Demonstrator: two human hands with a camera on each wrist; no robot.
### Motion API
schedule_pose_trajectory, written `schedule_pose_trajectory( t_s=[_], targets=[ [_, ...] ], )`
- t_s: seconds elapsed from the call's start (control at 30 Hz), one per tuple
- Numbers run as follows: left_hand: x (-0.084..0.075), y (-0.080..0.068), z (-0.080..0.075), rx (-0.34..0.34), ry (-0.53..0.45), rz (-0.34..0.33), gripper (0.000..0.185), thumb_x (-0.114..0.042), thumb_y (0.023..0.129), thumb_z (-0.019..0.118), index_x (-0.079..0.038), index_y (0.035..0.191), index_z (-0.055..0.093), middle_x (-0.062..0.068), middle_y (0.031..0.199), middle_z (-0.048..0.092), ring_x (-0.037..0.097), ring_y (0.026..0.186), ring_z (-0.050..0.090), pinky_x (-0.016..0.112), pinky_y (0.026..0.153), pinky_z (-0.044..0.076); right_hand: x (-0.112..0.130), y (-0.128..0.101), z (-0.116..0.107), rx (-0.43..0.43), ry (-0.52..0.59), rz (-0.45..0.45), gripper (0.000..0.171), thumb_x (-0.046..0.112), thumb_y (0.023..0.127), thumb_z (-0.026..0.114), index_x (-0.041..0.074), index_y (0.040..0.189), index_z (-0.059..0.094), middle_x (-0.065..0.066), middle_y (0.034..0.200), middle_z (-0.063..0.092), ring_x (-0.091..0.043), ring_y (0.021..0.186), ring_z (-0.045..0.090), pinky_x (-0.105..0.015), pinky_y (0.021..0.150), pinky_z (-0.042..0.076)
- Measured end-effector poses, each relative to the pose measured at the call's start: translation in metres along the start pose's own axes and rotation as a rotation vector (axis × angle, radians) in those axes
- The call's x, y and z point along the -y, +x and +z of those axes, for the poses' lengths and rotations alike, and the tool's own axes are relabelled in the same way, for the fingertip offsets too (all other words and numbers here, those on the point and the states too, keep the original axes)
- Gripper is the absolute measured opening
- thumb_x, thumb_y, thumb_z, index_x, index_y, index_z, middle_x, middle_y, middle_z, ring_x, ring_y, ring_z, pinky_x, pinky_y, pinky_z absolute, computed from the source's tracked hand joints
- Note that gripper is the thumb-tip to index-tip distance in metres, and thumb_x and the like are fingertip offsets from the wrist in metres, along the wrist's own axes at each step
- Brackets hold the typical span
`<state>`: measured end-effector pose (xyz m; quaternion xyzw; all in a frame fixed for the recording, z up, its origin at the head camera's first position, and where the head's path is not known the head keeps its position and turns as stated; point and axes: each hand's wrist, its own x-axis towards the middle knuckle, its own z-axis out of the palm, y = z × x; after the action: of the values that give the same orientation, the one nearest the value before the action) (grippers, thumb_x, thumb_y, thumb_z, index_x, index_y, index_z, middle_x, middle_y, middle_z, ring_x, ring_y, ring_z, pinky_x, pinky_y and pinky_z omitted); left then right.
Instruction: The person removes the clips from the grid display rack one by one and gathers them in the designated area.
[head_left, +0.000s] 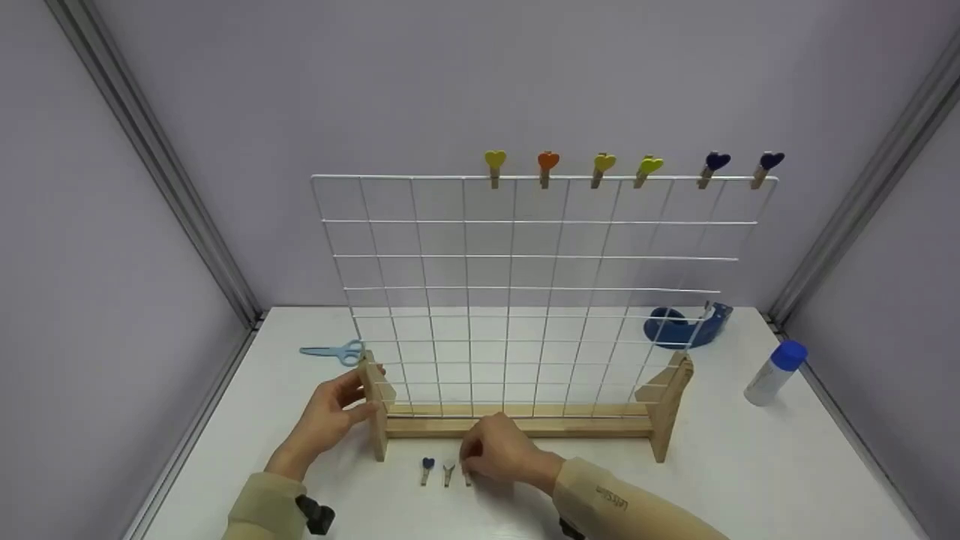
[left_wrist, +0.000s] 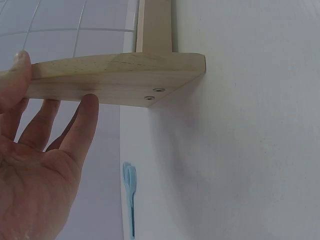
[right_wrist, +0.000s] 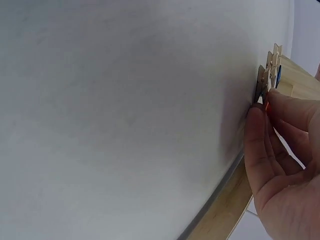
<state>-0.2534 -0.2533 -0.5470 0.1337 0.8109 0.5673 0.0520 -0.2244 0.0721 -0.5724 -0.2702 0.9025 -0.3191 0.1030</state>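
My left hand (head_left: pixel 334 412) holds the left wooden side leg (head_left: pixel 377 420) of a stand. In the left wrist view, its thumb lies over the edge and its fingertips meet the broad face of the board. At the table's front, my right hand (head_left: pixel 499 450) pinches a small wooden clothespin (head_left: pixel 468 480), mostly hidden by the fingers; a bit of orange shows between them in the right wrist view. Left of that hand lie a clothespin with a dark blue heart (head_left: pixel 427 469) and another small clothespin (head_left: pixel 448 474).
A white wire grid (head_left: pixel 487 256) rises from the stand. Yellow heart (head_left: pixel 495 160), orange heart (head_left: pixel 548 160) and dark heart (head_left: pixel 717 161) clothespins are clipped along its top. Light blue scissors (head_left: pixel 337 351), a blue tape dispenser (head_left: pixel 686 328) and a blue-capped glue stick (head_left: pixel 776 373) are around it.
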Motion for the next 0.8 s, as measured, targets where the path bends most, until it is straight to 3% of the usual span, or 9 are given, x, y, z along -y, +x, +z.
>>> schedule_pose_trajectory(
  t_s=[0.17,0.33,0.63,0.8],
  targets=[
    [0.001,0.0,-0.001,0.004,0.013,0.009,0.061,-0.003,0.105,0.075,-0.005,0.163,0.057,0.023,0.169,0.056,0.05,0.156,0.056,0.05,0.125,0.058,0.003,-0.004,-0.009,-0.028,0.002,-0.017,0.01,0.011,0.097,0.087,0.01,0.106,0.089,0.001,0.097,0.086,0.002,0.083,0.067,-0.017,0.076,0.059],
    [0.002,-0.002,-0.001,-0.004,0.026,0.018,0.059,-0.004,0.105,0.075,-0.006,0.162,0.059,0.023,0.169,0.057,0.05,0.155,0.057,0.057,0.126,0.055,0.012,-0.01,-0.036,-0.078,0.002,-0.069,0.009,0.007,0.099,0.083,0.009,0.107,0.089,-0.002,0.098,0.086,-0.001,0.084,0.072,-0.016,0.075,0.061],
    [-0.002,-0.006,-0.001,-0.007,0.026,-0.01,0.061,-0.005,0.106,0.075,-0.007,0.164,0.057,0.021,0.17,0.056,0.048,0.157,0.056,0.054,0.128,0.054,0.062,-0.029,-0.125,-0.16,-0.076,-0.32,0.012,0.005,0.1,0.079,0.006,0.108,0.088,-0.008,0.1,0.087,-0.016,0.088,0.083,-0.015,0.075,0.065],
    [-0.004,-0.006,0.001,-0.007,0.025,-0.015,0.06,-0.004,0.106,0.074,-0.008,0.164,0.056,0.021,0.17,0.056,0.048,0.157,0.056,0.053,0.126,0.055,0.1,-0.04,-0.18,-0.214,-0.208,-0.475,0.011,0.011,0.1,0.081,0.008,0.109,0.088,-0.006,0.102,0.088,-0.021,0.092,0.084,-0.025,0.075,0.069]
  ],
)
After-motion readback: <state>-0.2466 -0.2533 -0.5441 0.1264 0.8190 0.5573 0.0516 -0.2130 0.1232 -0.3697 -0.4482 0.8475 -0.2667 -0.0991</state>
